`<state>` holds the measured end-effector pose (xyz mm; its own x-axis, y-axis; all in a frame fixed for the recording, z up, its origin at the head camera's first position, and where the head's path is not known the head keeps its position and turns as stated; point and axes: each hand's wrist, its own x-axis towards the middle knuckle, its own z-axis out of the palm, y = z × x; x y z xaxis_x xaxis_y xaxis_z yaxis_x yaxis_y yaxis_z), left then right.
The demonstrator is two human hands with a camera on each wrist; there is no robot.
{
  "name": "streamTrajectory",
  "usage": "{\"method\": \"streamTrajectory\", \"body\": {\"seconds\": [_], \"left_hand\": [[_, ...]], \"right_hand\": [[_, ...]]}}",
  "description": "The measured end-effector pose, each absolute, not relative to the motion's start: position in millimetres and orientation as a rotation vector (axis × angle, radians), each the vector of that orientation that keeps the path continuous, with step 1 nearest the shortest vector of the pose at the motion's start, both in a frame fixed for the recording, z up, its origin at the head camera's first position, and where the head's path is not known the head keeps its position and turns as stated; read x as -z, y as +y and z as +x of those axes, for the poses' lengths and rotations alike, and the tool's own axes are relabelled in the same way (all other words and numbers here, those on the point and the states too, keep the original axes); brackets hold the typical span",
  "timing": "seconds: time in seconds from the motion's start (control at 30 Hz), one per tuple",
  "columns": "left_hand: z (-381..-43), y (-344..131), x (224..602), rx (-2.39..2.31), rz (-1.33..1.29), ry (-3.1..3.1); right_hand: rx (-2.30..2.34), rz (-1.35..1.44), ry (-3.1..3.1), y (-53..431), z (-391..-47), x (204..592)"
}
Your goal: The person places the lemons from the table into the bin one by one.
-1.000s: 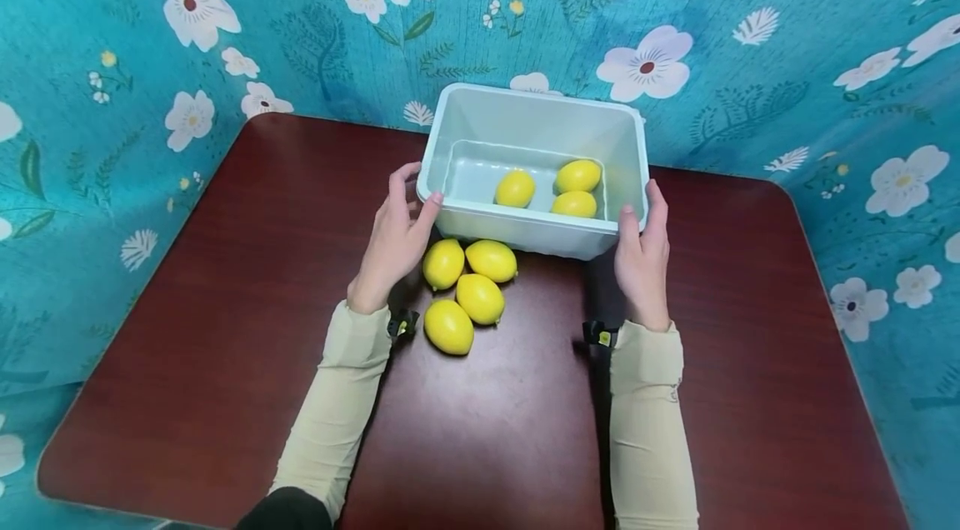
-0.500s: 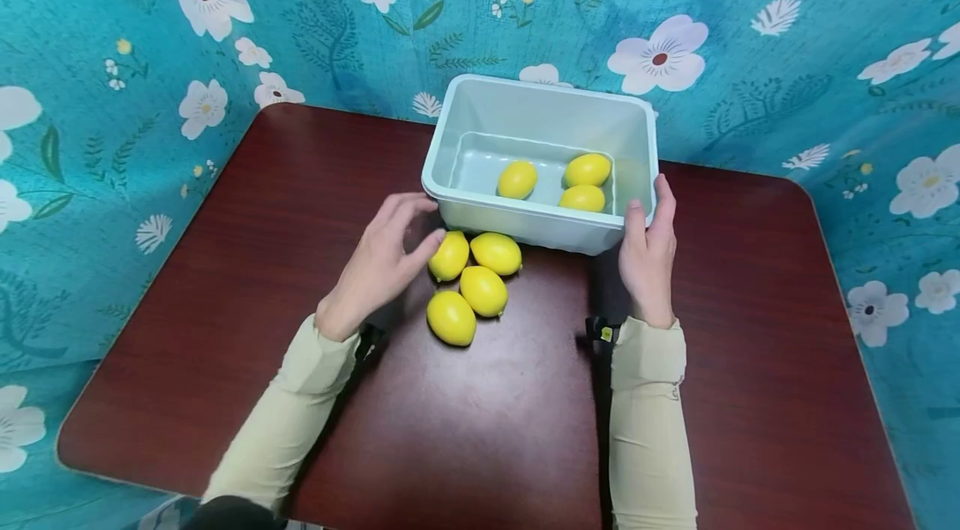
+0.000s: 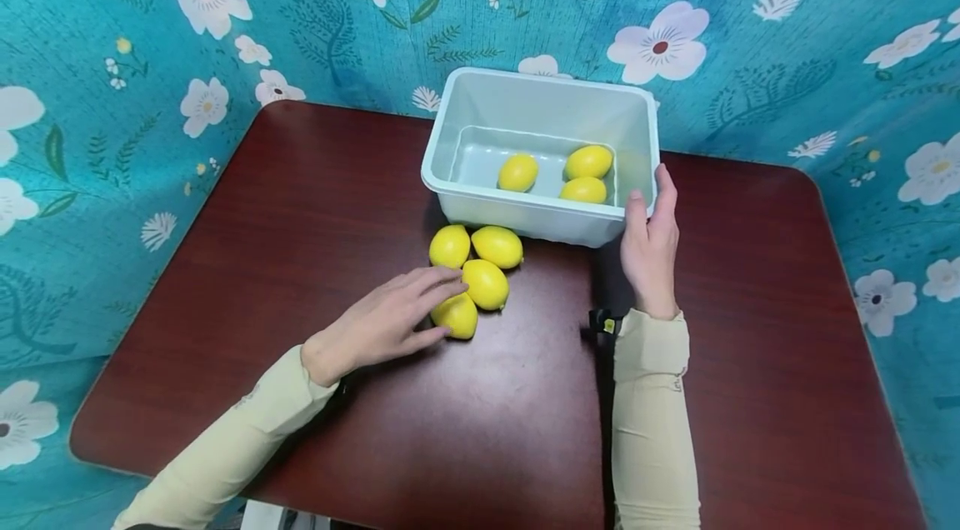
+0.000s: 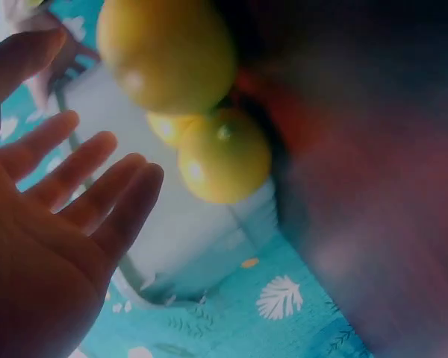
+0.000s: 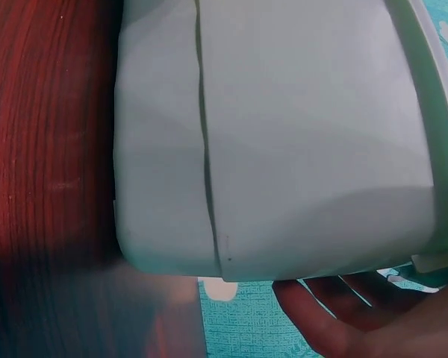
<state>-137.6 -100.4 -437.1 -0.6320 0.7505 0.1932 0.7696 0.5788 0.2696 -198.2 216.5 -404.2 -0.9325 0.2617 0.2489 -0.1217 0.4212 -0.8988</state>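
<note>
My left hand [image 3: 390, 317] reaches over the nearest lemon [image 3: 459, 320], its fingers loosely extended and partly covering the fruit. In the left wrist view that hand [image 4: 60, 216] shows its palm and spread fingers, beside a blurred large lemon [image 4: 168, 56]. Three more lemons lie close by: one [image 3: 486, 284] touching the nearest, two [image 3: 450, 245] against the front of a pale blue plastic bin [image 3: 525, 215]. My right hand [image 3: 649, 251] grips the bin's right front corner, thumb over the rim. The right wrist view has its fingers [image 5: 306, 306] along the bin wall [image 5: 313, 127].
Inside the bin are three lemons [image 3: 517, 172], two of them side by side at the right. The dark red wooden table [image 3: 300, 205] has rounded corners. A teal floral cloth [image 3: 337, 13] hangs behind and at both sides.
My left hand has let go of the bin's left front corner and come back toward me, down to the nearest lemon. My right hand has stayed on the bin.
</note>
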Motion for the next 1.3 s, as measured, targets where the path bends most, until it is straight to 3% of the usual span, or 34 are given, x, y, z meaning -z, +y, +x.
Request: {"method": "streamTrajectory", "body": {"seconds": [0.6,1.0,1.3], "left_hand": [[-132.6,-92.7,455.8,0.103,-1.506,-2.711],[-130.4,-90.6,460.7,0.028,-1.530,-2.697],[-131.2,-90.7,460.8,0.078,-1.515,-2.701]], "right_hand": [[-1.533,-0.115,-2.333,217.4,-198.9,405.0],[-1.489,-0.133,-2.377,233.4,-213.3,431.8],[-1.529,-0.133,-2.355,218.7,-196.9,405.1]]}}
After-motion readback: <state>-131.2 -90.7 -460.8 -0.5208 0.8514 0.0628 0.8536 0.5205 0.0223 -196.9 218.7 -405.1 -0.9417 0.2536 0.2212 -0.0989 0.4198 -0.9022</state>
